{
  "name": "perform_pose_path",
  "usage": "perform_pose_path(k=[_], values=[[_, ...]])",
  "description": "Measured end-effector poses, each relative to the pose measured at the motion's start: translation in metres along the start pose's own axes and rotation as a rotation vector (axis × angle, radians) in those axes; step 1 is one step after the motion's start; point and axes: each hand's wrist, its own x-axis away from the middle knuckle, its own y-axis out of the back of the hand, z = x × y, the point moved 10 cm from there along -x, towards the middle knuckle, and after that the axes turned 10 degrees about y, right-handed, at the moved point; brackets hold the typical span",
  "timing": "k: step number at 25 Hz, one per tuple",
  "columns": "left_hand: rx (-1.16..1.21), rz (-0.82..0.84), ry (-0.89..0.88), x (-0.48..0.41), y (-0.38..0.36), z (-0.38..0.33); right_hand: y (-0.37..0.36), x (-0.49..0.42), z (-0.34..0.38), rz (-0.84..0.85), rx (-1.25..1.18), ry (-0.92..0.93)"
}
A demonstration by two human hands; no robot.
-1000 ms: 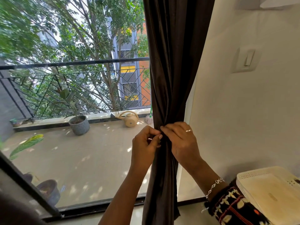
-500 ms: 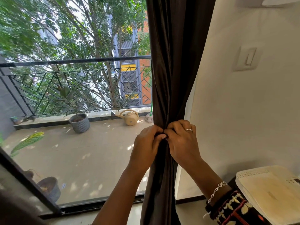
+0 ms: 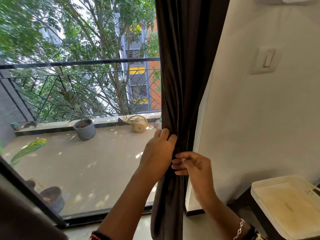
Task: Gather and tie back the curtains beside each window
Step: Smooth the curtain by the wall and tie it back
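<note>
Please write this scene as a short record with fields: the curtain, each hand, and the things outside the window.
curtain: dark brown curtain, bunched narrow at mid-height beside the white wall
left hand: left hand grips the bunched part from the window side
right hand: right hand pinches the fabric just below
tie: not clearly visible
balcony: grey plant pot, cream watering can, black railing
lower right: white tray

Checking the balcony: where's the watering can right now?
Head view, centre: the watering can sits on the balcony floor by the railing ledge, between the grey plant pot and the curtain.
</note>
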Motion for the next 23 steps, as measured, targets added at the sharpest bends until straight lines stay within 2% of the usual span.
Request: perform_pose_path(k=[3,6,9,12,16,23], values=[[-0.006,0.023,0.017,-0.003,-0.002,0.002,-0.003,-0.004,-0.013,-0.005,-0.164,-0.163],[0.044,0.057,0.03,-0.006,-0.005,0.006,-0.01,-0.009,-0.009,0.025,-0.33,-0.213],[0.132,0.036,0.023,-0.005,-0.003,0.006,-0.014,-0.01,-0.006,0.037,-0.337,-0.209],[0.389,-0.025,0.06,-0.002,0.004,0.01,-0.005,-0.015,-0.005,-0.011,-0.229,-0.181],[0.844,-0.152,0.248,0.007,0.009,0.036,0.003,-0.019,-0.004,-0.036,-0.201,-0.148],[1.1,-0.281,0.402,0.001,0.007,0.061,0.023,-0.028,0.001,-0.047,-0.168,-0.08]])
